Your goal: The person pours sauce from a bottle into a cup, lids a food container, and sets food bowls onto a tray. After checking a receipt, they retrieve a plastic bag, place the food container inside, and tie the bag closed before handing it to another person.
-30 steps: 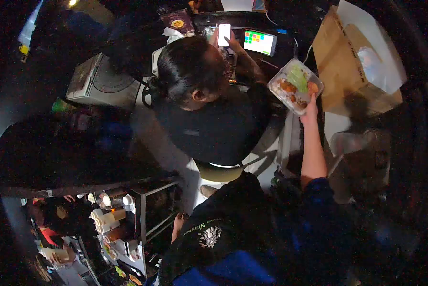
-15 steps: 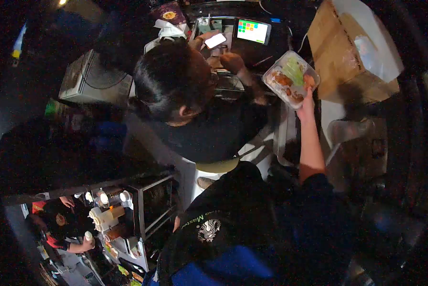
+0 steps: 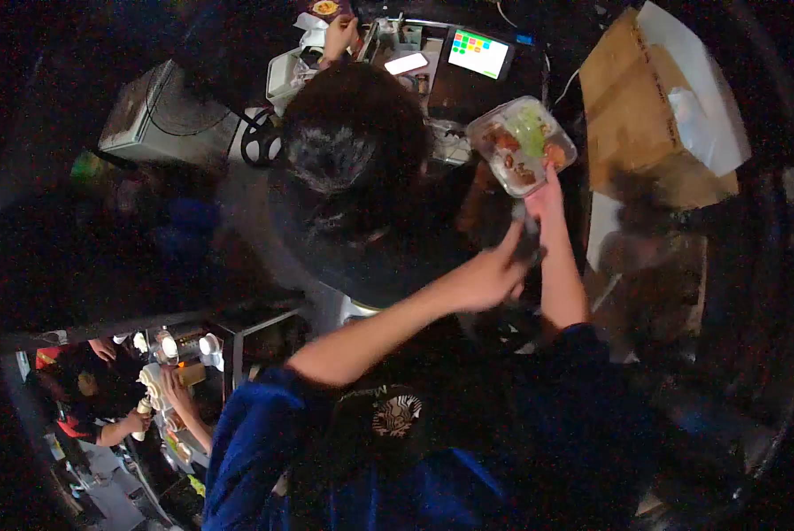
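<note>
My right hand (image 3: pixel 546 193) grips the near edge of a clear plastic food container (image 3: pixel 512 184), fingers closed over its rim. Inside it lie green lettuce (image 3: pixel 530 131) and browned pieces of food (image 3: pixel 501 140). Just below, my left hand (image 3: pixel 494 273) reaches in from the left, close to my right wrist and blurred by motion. A small greyish thing (image 3: pixel 528 223) shows at its fingertips, too smeared to name. The left fingers look closed around it.
A person (image 3: pixel 353 133) in dark clothing sits directly ahead, beside a counter with a phone (image 3: pixel 406 64) and a lit tablet (image 3: pixel 479 53). A cardboard box (image 3: pixel 636 106) stands at the right. Lower left, people's hands (image 3: pixel 180 398) work at a food station.
My left hand has come in beside my right wrist. The container has shifted slightly left. The seated person's hand has left the phone, which lies on the counter. Another hand appears at the food station.
</note>
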Available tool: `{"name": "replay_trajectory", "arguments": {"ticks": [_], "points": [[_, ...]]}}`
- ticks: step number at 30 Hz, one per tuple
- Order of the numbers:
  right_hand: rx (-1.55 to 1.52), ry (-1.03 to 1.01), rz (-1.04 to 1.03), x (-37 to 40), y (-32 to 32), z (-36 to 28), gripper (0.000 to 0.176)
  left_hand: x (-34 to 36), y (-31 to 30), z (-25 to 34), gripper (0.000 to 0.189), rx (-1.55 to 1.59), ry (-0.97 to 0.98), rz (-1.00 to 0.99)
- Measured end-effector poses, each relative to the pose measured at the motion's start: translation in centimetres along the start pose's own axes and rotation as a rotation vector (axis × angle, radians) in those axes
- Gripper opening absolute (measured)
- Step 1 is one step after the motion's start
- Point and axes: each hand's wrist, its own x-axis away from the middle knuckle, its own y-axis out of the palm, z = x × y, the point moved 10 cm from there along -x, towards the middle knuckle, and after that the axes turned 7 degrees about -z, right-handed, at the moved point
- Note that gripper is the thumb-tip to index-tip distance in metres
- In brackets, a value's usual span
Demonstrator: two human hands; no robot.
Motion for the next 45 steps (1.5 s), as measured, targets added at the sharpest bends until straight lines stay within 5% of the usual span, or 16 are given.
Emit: {"name": "replay_trajectory", "arguments": {"ticks": [1, 2, 5, 7, 9, 11, 17, 21, 25, 29, 45], "points": [[0.027, 0.022, 0.002, -0.4, -0.3, -0.2, 0.05, -2.7, -1.8, 0.7, 0.068, 0.117, -0.156, 0.129], [0.055, 0.044, 0.003, -0.7, -0.4, -0.4, 0.051, -7.6, -3.9, -3.7, 0.063, -0.161, -0.038, 0.504], [-0.094, -0.087, -0.095, -0.7, 1.9, -1.3, 0.051, -5.3, -0.3, 0.3, 0.047, 0.153, 0.127, 0.184], [-0.079, -0.081, -0.081, 1.0, 3.6, -2.1, 0.049, -1.0, 4.0, -1.0, 0.043, 0.197, 0.157, -0.243], [-0.133, -0.062, 0.007, 0.3, 1.0, -1.9, 0.048, 5.2, 5.0, -3.1, 0.037, 0.123, 0.096, -0.356], [-0.158, -0.072, 0.037, 0.2, -0.2, -2.2, 0.048, 11.2, 3.0, -7.2, 0.038, -0.1, 0.076, -0.19], [-0.152, -0.083, -0.018, 0.7, 1.6, -2.0, 0.046, 33.4, -3.8, -25.6, 0.029, -0.184, -0.686, 0.571], [-0.195, -0.106, 0.079, 1.2, 1.8, -2.5, 0.046, 46.1, 1.2, -39.4, 0.028, -0.118, -0.885, 0.93], [-0.237, -0.128, -0.006, 0.4, 1.8, -2.3, 0.045, 53.8, 11.8, -48.4, 0.03, 0.118, -1.12, 0.915], [-0.238, -0.11, 0.034, 0.2, 2.5, -2.1, 0.046, 53.8, 15.9, -50.2, 0.032, 0.208, -1.108, 0.855], [-0.145, -0.094, 0.057, -0.7, 1.4, -1.3, 0.05, 43.9, 5.5, -44.8, 0.04, 0.217, -0.612, 0.907]]}}
